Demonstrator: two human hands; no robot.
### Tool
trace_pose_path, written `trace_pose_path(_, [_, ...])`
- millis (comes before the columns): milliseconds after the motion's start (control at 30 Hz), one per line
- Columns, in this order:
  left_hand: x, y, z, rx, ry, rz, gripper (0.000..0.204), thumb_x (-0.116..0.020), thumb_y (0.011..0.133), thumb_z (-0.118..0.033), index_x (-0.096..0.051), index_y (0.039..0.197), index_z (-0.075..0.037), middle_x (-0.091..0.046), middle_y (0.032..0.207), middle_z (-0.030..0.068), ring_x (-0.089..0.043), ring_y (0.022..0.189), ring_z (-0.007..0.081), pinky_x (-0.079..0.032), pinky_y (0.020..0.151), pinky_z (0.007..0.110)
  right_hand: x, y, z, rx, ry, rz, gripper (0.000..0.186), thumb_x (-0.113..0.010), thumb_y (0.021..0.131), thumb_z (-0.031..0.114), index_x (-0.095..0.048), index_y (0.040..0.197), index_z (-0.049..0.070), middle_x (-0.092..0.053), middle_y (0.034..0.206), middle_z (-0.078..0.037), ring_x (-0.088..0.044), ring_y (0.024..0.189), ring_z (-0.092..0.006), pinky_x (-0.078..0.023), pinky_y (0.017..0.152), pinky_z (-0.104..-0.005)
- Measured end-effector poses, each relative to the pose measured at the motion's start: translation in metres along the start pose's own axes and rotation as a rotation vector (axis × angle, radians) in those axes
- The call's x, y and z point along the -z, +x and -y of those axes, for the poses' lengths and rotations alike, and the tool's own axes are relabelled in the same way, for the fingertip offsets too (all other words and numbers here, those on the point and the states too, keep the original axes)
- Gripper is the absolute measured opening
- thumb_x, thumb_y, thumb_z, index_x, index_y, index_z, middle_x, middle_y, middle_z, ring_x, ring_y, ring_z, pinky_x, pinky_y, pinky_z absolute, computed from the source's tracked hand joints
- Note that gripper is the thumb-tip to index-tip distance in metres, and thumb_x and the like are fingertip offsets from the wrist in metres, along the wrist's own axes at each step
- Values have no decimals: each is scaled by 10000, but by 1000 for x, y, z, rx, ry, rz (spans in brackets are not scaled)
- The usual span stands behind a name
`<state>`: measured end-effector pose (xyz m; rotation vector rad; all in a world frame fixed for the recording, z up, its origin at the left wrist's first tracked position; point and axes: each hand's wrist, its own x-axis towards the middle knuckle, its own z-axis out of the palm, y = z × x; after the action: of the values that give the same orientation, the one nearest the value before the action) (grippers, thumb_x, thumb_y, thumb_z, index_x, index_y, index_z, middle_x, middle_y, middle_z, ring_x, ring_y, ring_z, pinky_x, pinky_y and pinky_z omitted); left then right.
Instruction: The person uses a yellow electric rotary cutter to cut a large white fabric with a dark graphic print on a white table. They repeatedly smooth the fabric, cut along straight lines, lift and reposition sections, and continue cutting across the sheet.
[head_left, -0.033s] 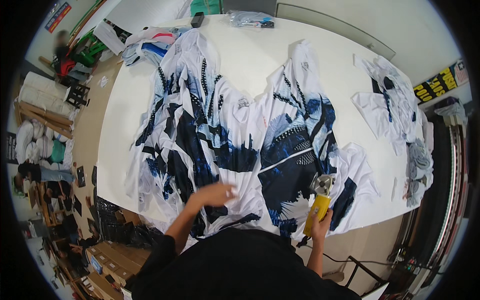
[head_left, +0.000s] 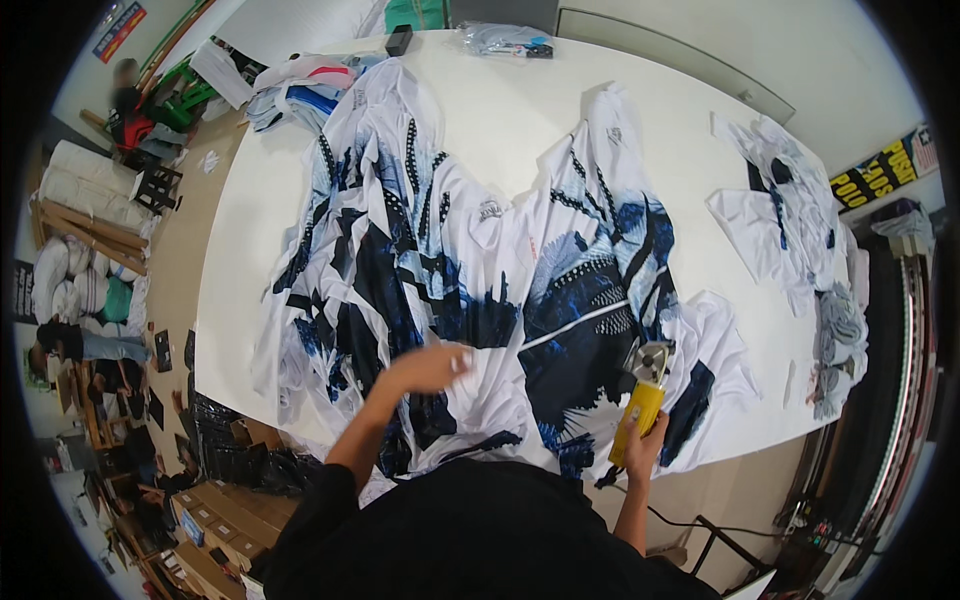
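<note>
White fabric printed in dark blue and black (head_left: 490, 320) lies spread in folds over the white table (head_left: 500, 110). Around the yellow body of an electric rotary fabric cutter (head_left: 637, 415), my right hand (head_left: 648, 447) is closed. The cutter's round metal head rests at the right side of the printed fabric. My left hand (head_left: 425, 368) is over the middle of the fabric, left of the cutter. Motion smears its fingers, so I cannot make out whether they hold anything.
More printed white fabric (head_left: 775, 195) and grey bundles (head_left: 838, 340) lie along the right edge. Folded cloths (head_left: 300, 95) sit at the far left, a clear plastic bag (head_left: 505, 40) at the back. A black cord (head_left: 700, 520) hangs below the right table edge. People stand far left.
My left hand has shifted slightly away from my body over the fabric. The cutter, held in my right hand, has edged a little farther away too.
</note>
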<state>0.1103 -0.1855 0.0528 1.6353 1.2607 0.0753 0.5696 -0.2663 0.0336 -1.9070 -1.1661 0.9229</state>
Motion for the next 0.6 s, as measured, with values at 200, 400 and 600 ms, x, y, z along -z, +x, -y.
trace_pose_path(200, [212, 140, 69, -158, 320, -945, 242, -615, 965, -288, -649, 1055, -66, -686, 809, 175, -677, 795, 377, -529, 693, 476, -66, 126, 60, 125, 89, 24, 461, -668, 886, 89, -463, 1284, -26, -591, 1118, -163, -596, 1040, -239, -481, 933, -377])
trace_pose_path(400, [337, 236, 85, 117, 704, -809, 377, -665, 926, -306, -635, 1246, -110, -690, 1076, 184, -659, 1057, 366, -533, 879, 475, -130, 221, 100, 221, 186, 89, 485, -691, 872, 101, -474, 1284, -33, -593, 1124, -162, -595, 1038, -247, -480, 931, -372])
trace_pose_path(600, [420, 282, 189, 167, 791, -180, 382, -655, 910, -303, -669, 1208, -65, -639, 1320, 180, -612, 1226, 380, -497, 1014, 461, -144, 239, 110, 214, 49, 107, 546, -699, 846, 101, -460, 1321, -24, -609, 1129, -175, -617, 1039, -254, -498, 918, -384])
